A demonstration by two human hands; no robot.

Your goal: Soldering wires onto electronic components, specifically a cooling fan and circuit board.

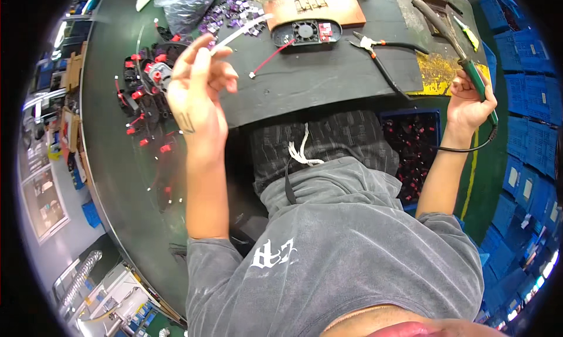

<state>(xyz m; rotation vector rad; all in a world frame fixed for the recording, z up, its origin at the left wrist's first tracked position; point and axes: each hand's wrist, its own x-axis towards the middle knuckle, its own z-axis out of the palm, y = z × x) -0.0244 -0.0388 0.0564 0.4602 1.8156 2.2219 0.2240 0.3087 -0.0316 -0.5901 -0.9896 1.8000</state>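
Observation:
My left hand [199,91] is raised over the left part of the workbench, its thumb and fingers pinching a thin white strip [245,29], possibly a tube or solder wire. The strip's far end reaches the edge of a copper-brown block [343,6] with several small metal pieces set in it. My right hand [469,102] grips the green handle of a soldering iron [448,35], its metal shaft slanting up and left. Between my hands lies a black oval housing [280,34] with a round fan [306,31] and a small red circuit board [325,31]. A red wire [274,58] with a white plug runs from it.
Cutting pliers [381,55] lie right of the housing. Small purple boards [234,12] and a plastic bag [183,9] are at the back. Black housings with red parts [141,94] crowd the left. A parts-filled blue bin [437,119] is below; blue crates [528,96] stack at right.

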